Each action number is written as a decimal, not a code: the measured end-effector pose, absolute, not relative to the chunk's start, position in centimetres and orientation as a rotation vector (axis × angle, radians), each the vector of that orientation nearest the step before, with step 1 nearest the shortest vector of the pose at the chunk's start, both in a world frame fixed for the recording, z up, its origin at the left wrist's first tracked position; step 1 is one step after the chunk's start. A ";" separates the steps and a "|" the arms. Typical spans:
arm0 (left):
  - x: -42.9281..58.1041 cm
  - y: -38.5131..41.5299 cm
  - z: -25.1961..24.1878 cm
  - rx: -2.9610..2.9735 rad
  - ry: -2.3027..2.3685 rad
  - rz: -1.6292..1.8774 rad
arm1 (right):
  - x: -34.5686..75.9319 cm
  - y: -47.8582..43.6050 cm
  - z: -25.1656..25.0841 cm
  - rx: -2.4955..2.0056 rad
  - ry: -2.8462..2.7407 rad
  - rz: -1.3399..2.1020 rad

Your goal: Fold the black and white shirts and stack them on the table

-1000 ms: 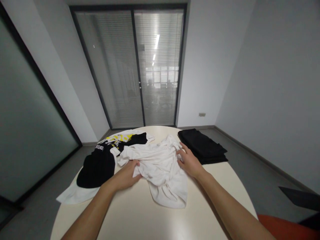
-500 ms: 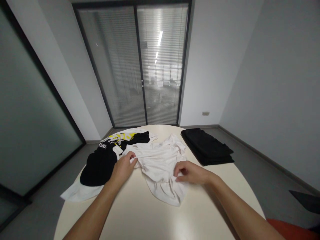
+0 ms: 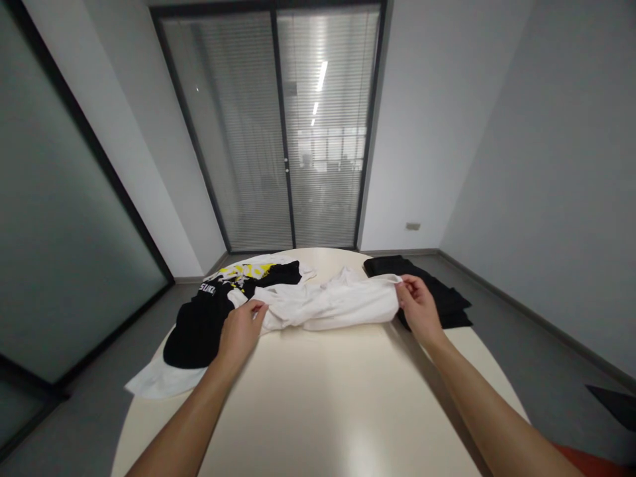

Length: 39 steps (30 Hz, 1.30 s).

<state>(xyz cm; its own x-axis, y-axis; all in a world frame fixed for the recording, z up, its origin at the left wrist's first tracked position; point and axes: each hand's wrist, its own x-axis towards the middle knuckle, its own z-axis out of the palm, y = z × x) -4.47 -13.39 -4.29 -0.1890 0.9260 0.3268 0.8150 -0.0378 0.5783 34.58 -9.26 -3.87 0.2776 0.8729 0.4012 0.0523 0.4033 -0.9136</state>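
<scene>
Cloth (image 3: 338, 306) (white, creased) spans left hand (image 3: 241, 332) and right hand (image 3: 420, 310), both pinching it.

Dim light, glare on tabletop (image 3: 322, 391)

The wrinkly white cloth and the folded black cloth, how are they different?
The wrinkly white cloth looks light; the folded black cloth looks dark. The left hand and right hand grip the white cloth, not the black cloth. The white cloth stretches between them; the black cloth lies flat in layers. Both are fabric.
</scene>
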 end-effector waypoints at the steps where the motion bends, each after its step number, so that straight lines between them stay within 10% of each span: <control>1: -4.6 -13.2 -4.5 1.840 2.015 1.085 | 35.0 -9.0 -3.9 -1.020 -1.130 0.633; 19: -2.4 -13.8 -6.0 2.472 1.722 0.970 | 35.5 -9.6 -4.4 -1.413 -1.458 0.179; 39: -4.2 -12.3 -2.6 1.082 1.322 1.808 | 37.9 -8.2 -3.7 -1.105 -0.904 0.512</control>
